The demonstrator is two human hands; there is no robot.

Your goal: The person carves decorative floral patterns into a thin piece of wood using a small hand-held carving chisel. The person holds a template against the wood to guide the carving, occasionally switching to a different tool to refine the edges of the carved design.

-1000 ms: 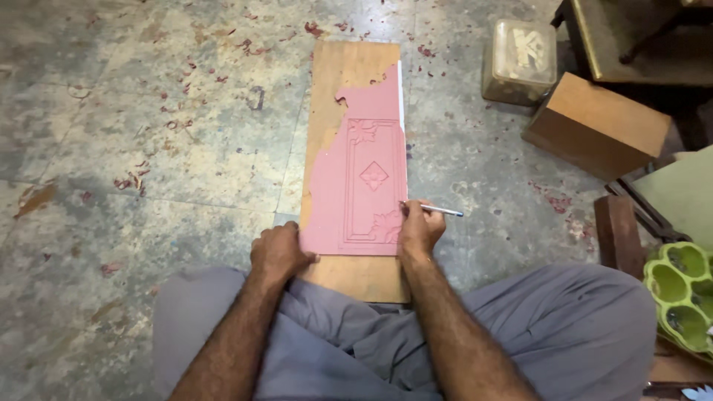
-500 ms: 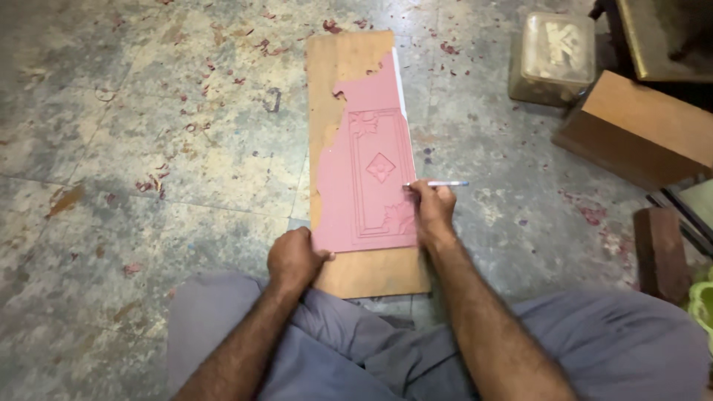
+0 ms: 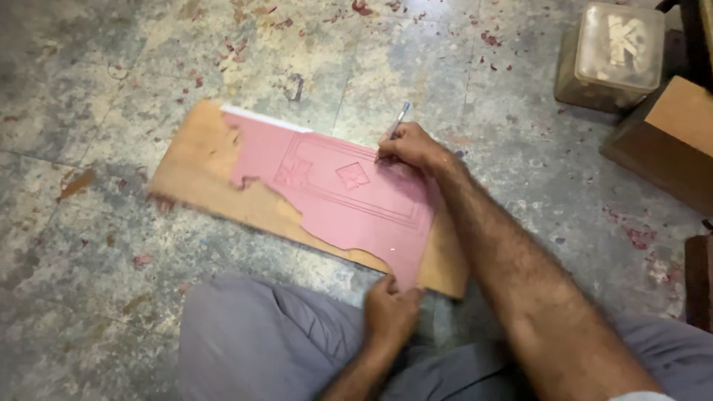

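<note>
A long wooden board (image 3: 194, 172) lies on the stained floor, most of it covered by a pink sheet (image 3: 349, 199) with a carved rectangle, a diamond and a flower shape. My right hand (image 3: 413, 146) rests on the sheet's far edge and grips a thin metal tool (image 3: 398, 120) whose tip touches the pink surface. My left hand (image 3: 391, 310) presses on the near corner of the board and sheet, just in front of my grey-trousered legs.
A clear plastic container (image 3: 613, 53) stands at the upper right. Beside it is a brown wooden box (image 3: 668, 137). A dark wooden block (image 3: 698, 278) sits at the right edge. Red paint flecks dot the floor.
The board has turned from pointing away from me to lying slantwise to the left. My right hand stayed on the sheet with the tool; my left hand shifted to the near corner.
</note>
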